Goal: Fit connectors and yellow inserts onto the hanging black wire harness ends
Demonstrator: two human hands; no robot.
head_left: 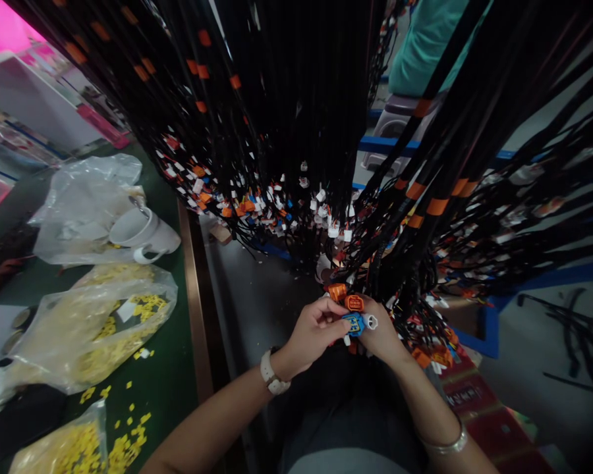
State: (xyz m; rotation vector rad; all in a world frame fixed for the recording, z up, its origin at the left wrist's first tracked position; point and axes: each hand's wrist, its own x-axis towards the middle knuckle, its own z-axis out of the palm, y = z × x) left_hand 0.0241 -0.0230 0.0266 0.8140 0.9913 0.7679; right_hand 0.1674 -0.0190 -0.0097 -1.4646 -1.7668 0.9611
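Near the middle of the view, my two hands meet over a cluster of wire connectors. My left hand point(312, 334) pinches a blue connector point(354, 324) with yellow parts on its face. Behind the connectors, my right hand point(381, 334) is wrapped round the bunch, its fingers mostly hidden. An orange connector point(354, 303) sits just above the blue one, and a second orange connector point(337, 291) is up to its left. A white round connector point(371, 322) sticks out beside the blue one, against my right hand. The black cables they belong to run up behind.
Black cable harnesses point(306, 79) with orange tape hang in front, many connectors at their ends. On the green table point(178, 368) at left lie plastic bags of yellow pieces point(148, 306) and a white mug point(145, 232). A blue frame point(484, 342) stands at right; a person in green point(420, 52) sits beyond.
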